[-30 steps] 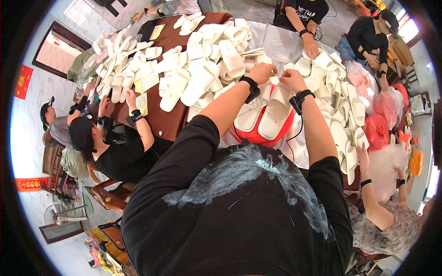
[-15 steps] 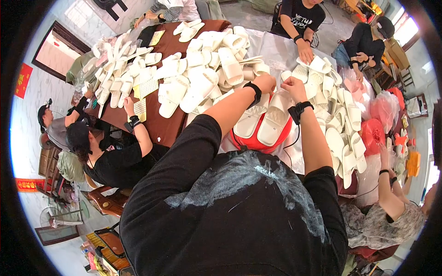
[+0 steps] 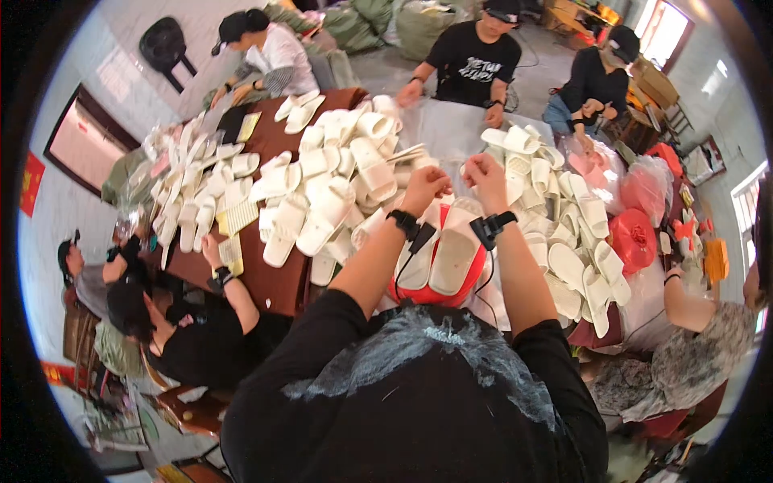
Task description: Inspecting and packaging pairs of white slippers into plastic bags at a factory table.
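Hands raised over table centre: left hand point(image 3: 424, 183) and right hand point(image 3: 483, 171) clenched, contents not discernible. Two slippers point(image 3: 441, 253) sit in red bag point(image 3: 481, 266) at near edge. Large slipper pile point(image 3: 338, 181) remains unsorted.

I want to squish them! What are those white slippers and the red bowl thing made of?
The white slippers look like soft moulded foam, matte: thick, smooth, one-piece. The red basin under them looks like hard plastic, slightly shiny at its rim. The brown table looks like polished wood, perhaps.
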The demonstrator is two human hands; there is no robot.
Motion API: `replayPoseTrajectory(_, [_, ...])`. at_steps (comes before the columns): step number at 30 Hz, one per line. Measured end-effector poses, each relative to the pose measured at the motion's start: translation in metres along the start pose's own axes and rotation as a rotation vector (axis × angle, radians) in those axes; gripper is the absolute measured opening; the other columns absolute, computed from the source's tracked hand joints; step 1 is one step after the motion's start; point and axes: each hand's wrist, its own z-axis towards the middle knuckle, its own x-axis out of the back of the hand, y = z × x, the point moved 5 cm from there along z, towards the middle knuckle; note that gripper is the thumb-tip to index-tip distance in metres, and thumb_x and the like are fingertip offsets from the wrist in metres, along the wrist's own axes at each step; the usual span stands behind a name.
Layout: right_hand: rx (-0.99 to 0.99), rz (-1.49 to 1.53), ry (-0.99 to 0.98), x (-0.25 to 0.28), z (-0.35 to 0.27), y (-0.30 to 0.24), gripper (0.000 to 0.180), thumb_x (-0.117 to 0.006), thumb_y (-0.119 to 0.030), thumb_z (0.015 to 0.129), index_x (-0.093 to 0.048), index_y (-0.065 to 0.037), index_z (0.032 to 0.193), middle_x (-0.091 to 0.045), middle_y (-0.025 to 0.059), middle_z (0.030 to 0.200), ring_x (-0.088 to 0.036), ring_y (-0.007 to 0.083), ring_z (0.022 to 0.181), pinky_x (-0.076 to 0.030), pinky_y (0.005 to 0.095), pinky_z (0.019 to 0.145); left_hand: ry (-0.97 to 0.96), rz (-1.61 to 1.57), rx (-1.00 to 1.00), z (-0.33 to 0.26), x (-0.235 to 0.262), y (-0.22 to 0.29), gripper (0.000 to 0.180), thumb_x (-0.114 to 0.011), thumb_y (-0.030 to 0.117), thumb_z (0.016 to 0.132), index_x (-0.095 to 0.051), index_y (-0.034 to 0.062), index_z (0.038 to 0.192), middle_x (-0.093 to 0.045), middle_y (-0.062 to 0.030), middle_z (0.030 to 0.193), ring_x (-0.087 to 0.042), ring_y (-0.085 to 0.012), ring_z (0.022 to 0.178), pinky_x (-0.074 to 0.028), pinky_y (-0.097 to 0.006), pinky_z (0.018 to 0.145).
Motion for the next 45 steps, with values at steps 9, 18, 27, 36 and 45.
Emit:
replayPoseTrajectory(9, [0.075,-0.434,0.147,-0.013,-0.015,0.03,0.02,-0.059,-0.02,0.088,-0.062,-0.001,0.091,-0.063,0.0171,0.078,-0.059,0.0334,0.07,-0.046,0.0403,0.065,0.06,-0.104,0.031,-0.01,0.001,-0.031,0.013,-0.066,0.006,0.087,-0.059,0.0006,0.097,-0.066,-0.0081,0.089,-0.066,-0.0153,0.081,-0.054,-0.028,0.074])
replayPoseTrajectory(18, [0.144,-0.666,0.115,-0.012,-0.021,0.04,0.026,-0.059,-0.023,0.088,-0.059,0.003,0.081,-0.06,0.0152,0.068,-0.058,0.0253,0.06,-0.043,0.0362,0.057,-0.017,0.058,-0.047,-0.012,-0.004,-0.034,0.009,-0.064,0.002,0.087,-0.059,-0.0036,0.092,-0.066,-0.0094,0.089,-0.066,-0.0164,0.081,-0.055,-0.027,0.075])
replayPoseTrajectory(27, [-0.184,-0.232,-0.071,-0.004,-0.021,0.08,0.026,-0.059,-0.022,0.09,-0.061,0.001,0.077,-0.057,0.0032,0.063,-0.051,0.0095,0.055,-0.041,0.0261,0.051,0.001,0.254,-0.094,-0.019,-0.008,-0.026,0.009,-0.063,0.003,0.087,-0.058,-0.0036,0.092,-0.066,-0.0091,0.089,-0.065,-0.0149,0.084,-0.052,-0.027,0.074])
replayPoseTrajectory(36, [-0.144,-0.233,-0.09,-0.009,-0.026,0.076,0.023,-0.059,-0.018,0.091,-0.058,0.0,0.077,-0.058,0.0027,0.066,-0.05,0.0091,0.056,-0.041,0.0248,0.051,0.048,0.211,-0.098,-0.02,-0.006,-0.023,0.009,-0.065,0.003,0.084,-0.062,-0.0044,0.088,-0.068,-0.0095,0.082,-0.066,-0.014,0.077,-0.052,-0.027,0.069])
replayPoseTrajectory(45, [-0.123,-0.079,0.035,-0.002,-0.031,0.073,0.02,-0.057,-0.018,0.093,-0.061,-0.003,0.081,-0.054,-0.0014,0.065,-0.048,0.006,0.055,-0.038,0.021,0.051,0.04,0.277,-0.087,-0.016,-0.006,-0.029,0.011,-0.065,0.003,0.082,-0.064,-0.0047,0.089,-0.067,-0.0088,0.08,-0.065,-0.0131,0.075,-0.052,-0.026,0.068])
